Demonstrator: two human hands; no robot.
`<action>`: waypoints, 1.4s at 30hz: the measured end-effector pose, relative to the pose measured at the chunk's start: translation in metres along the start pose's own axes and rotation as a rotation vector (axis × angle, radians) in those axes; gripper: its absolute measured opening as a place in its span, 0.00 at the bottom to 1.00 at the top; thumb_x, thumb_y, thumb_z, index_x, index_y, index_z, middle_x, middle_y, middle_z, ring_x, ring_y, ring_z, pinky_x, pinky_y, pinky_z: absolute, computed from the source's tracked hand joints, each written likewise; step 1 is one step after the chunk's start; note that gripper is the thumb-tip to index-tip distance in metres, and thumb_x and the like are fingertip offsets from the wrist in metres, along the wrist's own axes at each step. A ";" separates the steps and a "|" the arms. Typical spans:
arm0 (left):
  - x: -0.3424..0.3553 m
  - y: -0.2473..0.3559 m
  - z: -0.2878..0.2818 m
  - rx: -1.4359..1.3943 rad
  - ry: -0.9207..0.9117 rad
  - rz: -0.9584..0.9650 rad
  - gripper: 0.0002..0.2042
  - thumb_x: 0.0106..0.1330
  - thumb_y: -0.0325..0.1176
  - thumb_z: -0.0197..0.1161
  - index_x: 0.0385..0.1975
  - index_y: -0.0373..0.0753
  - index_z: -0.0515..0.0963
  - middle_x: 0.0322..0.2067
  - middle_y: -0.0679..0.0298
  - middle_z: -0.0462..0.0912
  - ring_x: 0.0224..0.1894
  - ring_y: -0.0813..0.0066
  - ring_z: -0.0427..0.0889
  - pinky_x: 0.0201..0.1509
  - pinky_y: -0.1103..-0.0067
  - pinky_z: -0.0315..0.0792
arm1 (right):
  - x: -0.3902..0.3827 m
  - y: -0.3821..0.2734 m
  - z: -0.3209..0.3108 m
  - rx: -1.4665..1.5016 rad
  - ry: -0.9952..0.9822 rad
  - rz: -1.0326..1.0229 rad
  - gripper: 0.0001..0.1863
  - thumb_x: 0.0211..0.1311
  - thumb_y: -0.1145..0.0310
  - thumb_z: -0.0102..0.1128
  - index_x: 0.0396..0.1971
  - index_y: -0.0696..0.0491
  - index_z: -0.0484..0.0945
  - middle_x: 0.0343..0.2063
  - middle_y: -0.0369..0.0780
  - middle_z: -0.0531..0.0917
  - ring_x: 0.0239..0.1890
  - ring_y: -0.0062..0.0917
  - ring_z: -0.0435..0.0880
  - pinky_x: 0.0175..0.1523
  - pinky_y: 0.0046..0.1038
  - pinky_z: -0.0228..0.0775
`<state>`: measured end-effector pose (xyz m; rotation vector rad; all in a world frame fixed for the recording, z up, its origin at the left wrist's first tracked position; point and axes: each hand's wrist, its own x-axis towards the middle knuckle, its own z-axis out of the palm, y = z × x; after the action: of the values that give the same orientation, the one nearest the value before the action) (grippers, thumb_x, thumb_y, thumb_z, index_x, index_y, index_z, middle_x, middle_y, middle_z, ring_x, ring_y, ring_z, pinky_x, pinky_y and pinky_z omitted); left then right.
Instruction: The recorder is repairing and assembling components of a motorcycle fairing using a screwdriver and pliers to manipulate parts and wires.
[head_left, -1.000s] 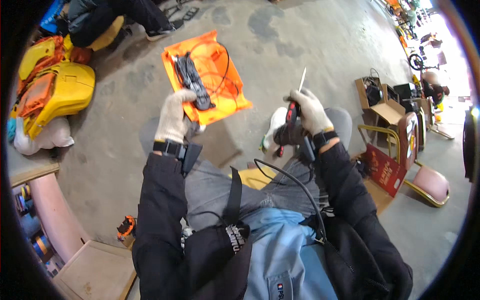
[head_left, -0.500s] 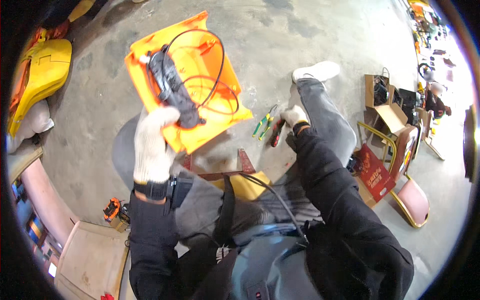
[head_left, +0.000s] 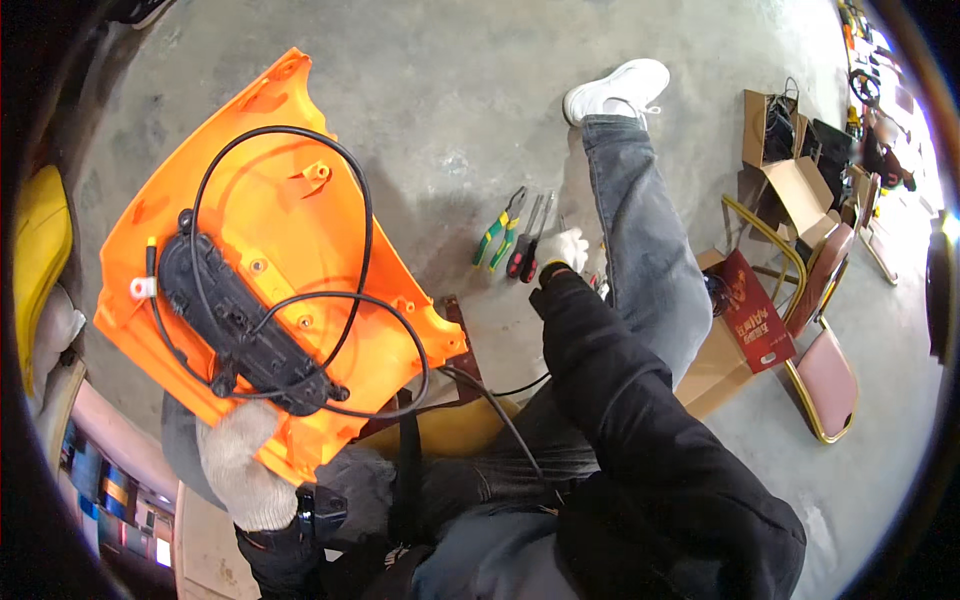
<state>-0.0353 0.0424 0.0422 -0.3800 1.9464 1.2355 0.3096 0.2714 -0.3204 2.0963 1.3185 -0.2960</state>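
My left hand (head_left: 243, 462), in a pale knit glove, grips the lower edge of an orange plastic panel (head_left: 345, 195). The panel is tilted, its inner side with screw bosses facing me. A long black lamp-like unit (head_left: 240, 315) is mounted across it, and a black cable (head_left: 362, 180) loops over both. My right hand (head_left: 566, 250), also gloved, is down by the floor with its fingers curled; what they hold is hidden, though a thin shaft shows just above them. Two screwdrivers (head_left: 527, 262) with dark-and-red handles lie beside it. Green-and-yellow pliers (head_left: 497, 240) lie left of them.
My outstretched leg (head_left: 650, 220) borders the right hand. Beyond it are an open carton (head_left: 770, 135), a red box (head_left: 755, 310) and a tipped chair (head_left: 828, 385). A yellow panel (head_left: 40, 260) stands at far left. A dark red metal piece (head_left: 460, 350) sits between my legs.
The orange panel has come closer and lower left with my left hand. My right hand has shifted slightly left; two screwdrivers now show on the floor beside it.
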 end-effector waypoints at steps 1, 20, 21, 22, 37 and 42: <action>0.000 -0.001 0.000 -0.009 0.017 -0.013 0.26 0.58 0.31 0.64 0.59 0.31 0.75 0.48 0.60 0.83 0.49 0.67 0.85 0.56 0.72 0.80 | 0.004 -0.001 0.001 0.014 0.034 0.048 0.24 0.66 0.60 0.65 0.59 0.52 0.73 0.58 0.47 0.77 0.60 0.44 0.80 0.61 0.42 0.75; 0.004 0.015 0.011 -0.136 -0.059 -0.017 0.07 0.59 0.30 0.63 0.34 0.36 0.77 0.29 0.65 0.78 0.33 0.73 0.82 0.40 0.74 0.77 | 0.064 -0.014 -0.016 -0.641 -0.126 -0.674 0.14 0.69 0.58 0.60 0.41 0.48 0.91 0.42 0.40 0.93 0.43 0.33 0.93 0.45 0.39 0.80; -0.003 0.018 0.011 -0.132 -0.025 -0.062 0.05 0.58 0.29 0.61 0.32 0.37 0.76 0.27 0.67 0.76 0.28 0.75 0.80 0.34 0.76 0.75 | 0.052 -0.027 -0.029 -0.542 -0.080 -0.617 0.11 0.68 0.61 0.61 0.41 0.43 0.92 0.43 0.37 0.93 0.43 0.31 0.93 0.44 0.38 0.78; 0.006 0.017 0.015 -0.287 0.010 -0.072 0.11 0.59 0.28 0.59 0.40 0.32 0.78 0.31 0.62 0.81 0.28 0.70 0.83 0.34 0.74 0.80 | 0.043 -0.040 -0.049 -0.688 0.101 -0.863 0.11 0.68 0.61 0.62 0.39 0.45 0.91 0.40 0.38 0.92 0.41 0.31 0.92 0.43 0.38 0.78; 0.027 -0.019 0.000 -0.728 -0.660 0.311 0.21 0.60 0.20 0.53 0.55 0.25 0.74 0.46 0.51 0.83 0.47 0.58 0.87 0.55 0.62 0.86 | -0.288 0.045 -0.344 1.231 -0.683 -0.998 0.18 0.64 0.77 0.62 0.53 0.63 0.80 0.38 0.38 0.83 0.34 0.20 0.81 0.37 0.24 0.76; 0.030 -0.016 0.002 -0.668 -0.570 0.380 0.17 0.59 0.22 0.55 0.49 0.23 0.77 0.42 0.53 0.83 0.40 0.61 0.87 0.49 0.68 0.86 | -0.357 0.068 -0.385 0.946 -0.538 -1.395 0.28 0.64 0.75 0.62 0.65 0.61 0.72 0.50 0.40 0.83 0.36 0.17 0.81 0.37 0.18 0.75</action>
<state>-0.0438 0.0408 0.0091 0.0373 1.1121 1.9820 0.1469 0.2302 0.1812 1.0063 2.2581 -2.1848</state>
